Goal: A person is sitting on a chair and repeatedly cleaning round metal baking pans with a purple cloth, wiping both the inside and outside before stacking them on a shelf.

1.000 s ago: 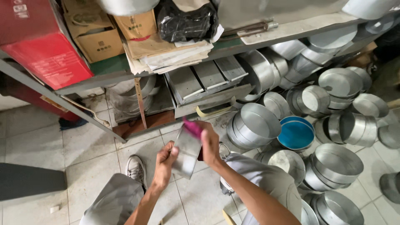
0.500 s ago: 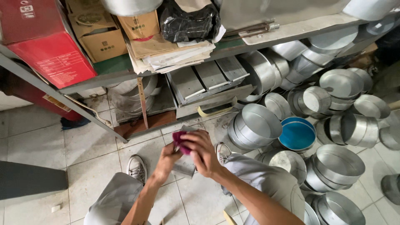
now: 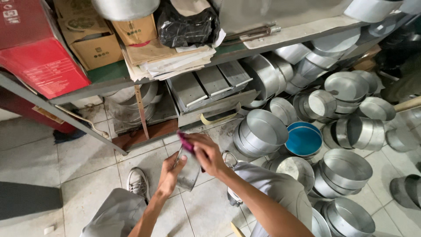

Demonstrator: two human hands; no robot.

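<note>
Head view showed the left hand [image 3: 170, 173] gripping a small metal tin [image 3: 187, 172] from its left side, fingers curled tight on the rim, low over the floor tiles [image 3: 83, 175] between the person's knees. The right hand [image 3: 207, 153] was closed on a magenta cloth [image 3: 186, 142], pressed on the tin's upper edge. The tin sat between the 2 hands, touching both, its open side seemingly tilted toward the person, though the right hand hid much of it.

To wipe it well, I judged that the left hand should keep the tin steady and turn it bit by bit, while the cloth ran firmly along the rim and wall, fingers clear of any sharp edge.

Behind stood a shelf [image 3: 109, 79] and many round pans [image 3: 263, 129], 1 of them blue [image 3: 303, 139].
</note>
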